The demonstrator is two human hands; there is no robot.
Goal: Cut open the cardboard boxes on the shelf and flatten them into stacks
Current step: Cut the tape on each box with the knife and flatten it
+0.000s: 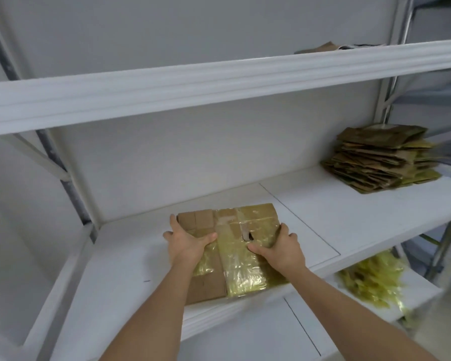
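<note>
A brown cardboard box [232, 222] wrapped in yellowish clear tape lies flat on the white middle shelf [349, 217], near its front edge. My left hand [186, 242] grips the box's left side, thumb lying across the top. My right hand [281, 246] grips its right side, thumb on top near a small torn hole in the tape. A stack of flattened cardboard boxes [380, 158] sits at the right end of the same shelf.
The upper shelf beam [219, 84] crosses above, with a bit of cardboard [323, 47] on top at the right. A heap of peeled yellowish tape [375, 280] lies on the lower shelf at the right. White shelf uprights stand left and right.
</note>
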